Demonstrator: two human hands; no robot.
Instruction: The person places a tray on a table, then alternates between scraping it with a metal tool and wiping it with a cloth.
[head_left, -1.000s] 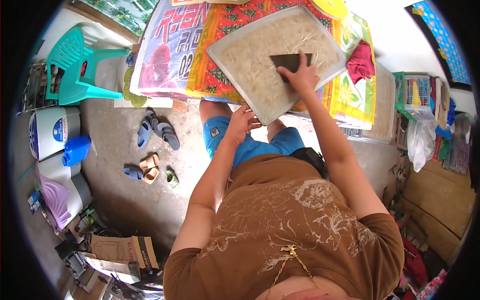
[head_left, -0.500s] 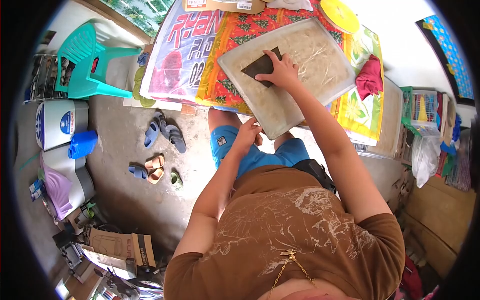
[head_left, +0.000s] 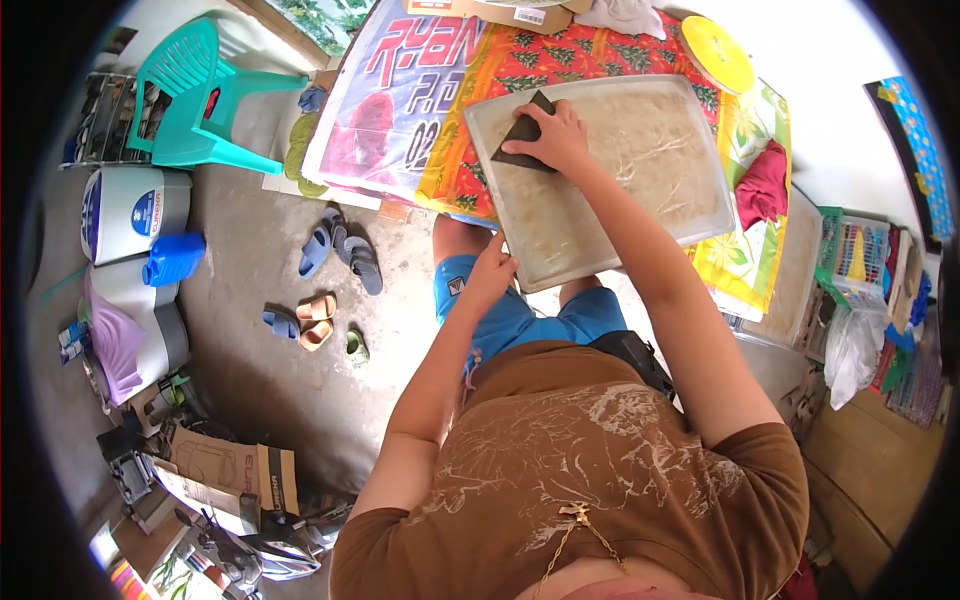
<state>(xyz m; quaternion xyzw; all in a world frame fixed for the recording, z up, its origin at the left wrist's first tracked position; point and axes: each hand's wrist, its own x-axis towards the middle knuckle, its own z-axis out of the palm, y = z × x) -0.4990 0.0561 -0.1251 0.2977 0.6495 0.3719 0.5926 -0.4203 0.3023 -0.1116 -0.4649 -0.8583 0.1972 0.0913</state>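
Note:
A pale rectangular panel (head_left: 650, 205) with a raised rim and brownish, streaked surface lies on the cloth-covered table, its near edge jutting over my lap. My right hand (head_left: 562, 137) presses a dark sheet (head_left: 522, 130), which looks like sandpaper, against the panel's far left part. Thumb and fingers are spread across the sheet and grip it. At the near left corner, my left hand (head_left: 490, 275) holds the panel's edge, some of its fingers hidden beneath.
On the table are a red cloth (head_left: 763, 187), a yellow round lid (head_left: 717, 55) and a cardboard box (head_left: 520, 14). A green plastic chair (head_left: 190, 95) stands left. Several slippers (head_left: 316, 322) lie on the floor. Baskets (head_left: 858, 250) stand right.
The panel has turned slightly and sits lower and further right in view, along with the table. My right hand and the dark sheet have shifted slightly toward the panel's left edge.

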